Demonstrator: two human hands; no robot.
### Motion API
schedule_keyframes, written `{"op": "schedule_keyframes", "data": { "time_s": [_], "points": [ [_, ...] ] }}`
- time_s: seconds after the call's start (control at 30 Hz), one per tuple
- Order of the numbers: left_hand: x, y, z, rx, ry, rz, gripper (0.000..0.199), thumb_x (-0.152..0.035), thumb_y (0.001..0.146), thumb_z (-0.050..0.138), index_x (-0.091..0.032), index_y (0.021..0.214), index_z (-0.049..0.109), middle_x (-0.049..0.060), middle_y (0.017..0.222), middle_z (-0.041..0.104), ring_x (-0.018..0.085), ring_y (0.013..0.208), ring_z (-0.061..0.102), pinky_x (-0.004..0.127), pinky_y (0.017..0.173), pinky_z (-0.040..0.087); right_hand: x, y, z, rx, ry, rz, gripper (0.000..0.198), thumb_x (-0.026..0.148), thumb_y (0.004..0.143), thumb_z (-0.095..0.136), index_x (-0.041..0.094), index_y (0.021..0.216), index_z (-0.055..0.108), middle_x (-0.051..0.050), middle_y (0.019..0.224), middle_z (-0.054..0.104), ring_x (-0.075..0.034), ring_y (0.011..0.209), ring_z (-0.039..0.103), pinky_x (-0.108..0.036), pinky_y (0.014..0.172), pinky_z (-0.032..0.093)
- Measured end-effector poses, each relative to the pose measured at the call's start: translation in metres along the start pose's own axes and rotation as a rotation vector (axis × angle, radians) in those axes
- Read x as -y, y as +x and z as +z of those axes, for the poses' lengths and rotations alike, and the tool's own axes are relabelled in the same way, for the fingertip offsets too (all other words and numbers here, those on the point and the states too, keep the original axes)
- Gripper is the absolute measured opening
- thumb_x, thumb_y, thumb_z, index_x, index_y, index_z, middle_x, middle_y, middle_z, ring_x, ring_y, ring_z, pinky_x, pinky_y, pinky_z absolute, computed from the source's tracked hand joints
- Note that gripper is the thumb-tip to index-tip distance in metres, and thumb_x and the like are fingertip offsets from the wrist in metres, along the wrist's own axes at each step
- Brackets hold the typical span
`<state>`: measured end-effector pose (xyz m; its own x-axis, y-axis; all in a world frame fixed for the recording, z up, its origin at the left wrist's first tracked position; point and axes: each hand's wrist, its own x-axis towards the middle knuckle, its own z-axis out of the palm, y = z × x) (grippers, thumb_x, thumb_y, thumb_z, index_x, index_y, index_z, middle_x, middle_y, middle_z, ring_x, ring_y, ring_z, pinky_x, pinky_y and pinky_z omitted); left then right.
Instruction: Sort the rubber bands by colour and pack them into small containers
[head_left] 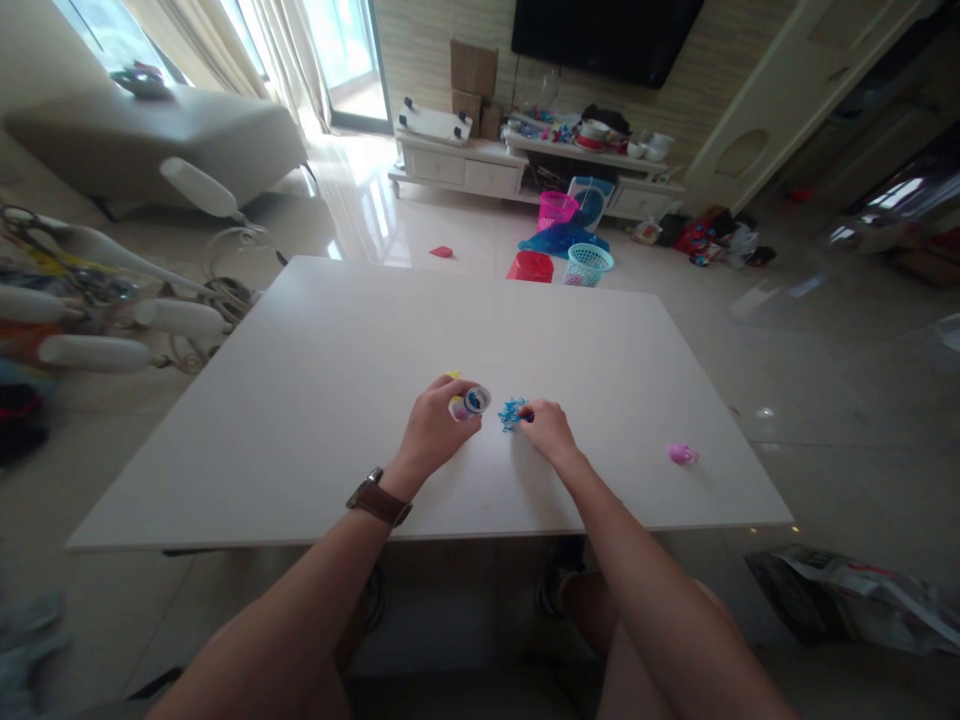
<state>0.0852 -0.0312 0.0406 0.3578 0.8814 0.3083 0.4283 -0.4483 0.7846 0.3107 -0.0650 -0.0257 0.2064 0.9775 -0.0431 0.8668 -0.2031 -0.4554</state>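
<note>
My left hand (pixel 439 420) is wrapped round a small clear bottle (pixel 478 400), tilted so that its round mouth faces right; something dark blue shows inside. A bit of yellow (pixel 453 374) peeks out behind those fingers. Just right of the bottle lies a small heap of blue pieces (pixel 511 412) on the white table. They look like thin clips or hooks, too small to name surely. My right hand (pixel 546 428) pinches at the right side of this heap, and its fingertips hide what they hold. Farther right sits a small pink object (pixel 682 455), apart from both hands.
The white table (pixel 337 330) spans the middle. Beyond its far edge stand a red bucket (pixel 531 266), a light-blue basket (pixel 589 264) and a pink basket (pixel 556 208). A lamp with white shades (pixel 180 317) is close to the left edge. A bag (pixel 862 600) lies at lower right.
</note>
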Motion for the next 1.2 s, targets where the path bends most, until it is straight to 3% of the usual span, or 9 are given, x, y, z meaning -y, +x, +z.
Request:
{"op": "schedule_keyframes", "data": {
  "time_s": [0.23,0.5,0.8,1.03,1.2],
  "points": [
    [0.003,-0.004,0.007,0.138,0.169,0.081,0.051,-0.013,0.073,0.065,-0.024,0.122,0.076,0.006,0.098,0.06,0.024,0.099,0.059,0.039,0.095,0.052,0.002,-0.001,-0.029,-0.062,0.36,0.056,0.014,0.015,0.072,0.071,0.021,0.08,0.081,-0.003,0.072,0.077,-0.019,0.069,0.072,-0.029,0.072,0.055],
    [0.006,-0.004,0.017,0.19,0.233,0.115,0.054,-0.012,0.074,0.066,-0.026,0.125,0.075,0.008,0.1,0.056,0.026,0.099,0.055,0.041,0.092,0.052,0.012,-0.011,-0.042,0.029,0.763,-0.068,0.017,0.029,0.072,0.076,0.017,0.083,0.08,-0.006,0.077,0.078,-0.019,0.07,0.072,-0.029,0.068,0.057],
    [0.0,-0.006,0.021,0.227,0.207,0.131,0.053,-0.01,0.074,0.065,-0.027,0.123,0.075,0.007,0.097,0.055,0.025,0.095,0.055,0.04,0.088,0.051,0.025,-0.016,-0.043,0.014,0.637,-0.318,0.013,0.021,0.078,0.07,0.02,0.085,0.081,-0.004,0.084,0.077,-0.015,0.074,0.07,-0.027,0.071,0.056],
    [0.003,-0.005,0.021,0.234,0.134,0.066,0.052,-0.012,0.072,0.067,-0.028,0.121,0.077,0.005,0.093,0.054,0.023,0.092,0.055,0.039,0.086,0.05,0.028,-0.019,-0.044,0.049,0.731,-0.271,0.013,0.032,0.083,0.074,0.021,0.088,0.078,-0.003,0.084,0.078,-0.018,0.076,0.071,-0.032,0.075,0.058],
    [0.003,-0.005,0.021,0.235,0.114,0.067,0.052,-0.012,0.072,0.068,-0.029,0.12,0.078,0.005,0.091,0.054,0.022,0.091,0.055,0.037,0.084,0.049,0.032,-0.02,-0.048,0.067,0.699,-0.311,0.009,0.029,0.086,0.071,0.021,0.088,0.075,-0.001,0.084,0.076,-0.017,0.078,0.07,-0.031,0.078,0.056]
  ]
}}
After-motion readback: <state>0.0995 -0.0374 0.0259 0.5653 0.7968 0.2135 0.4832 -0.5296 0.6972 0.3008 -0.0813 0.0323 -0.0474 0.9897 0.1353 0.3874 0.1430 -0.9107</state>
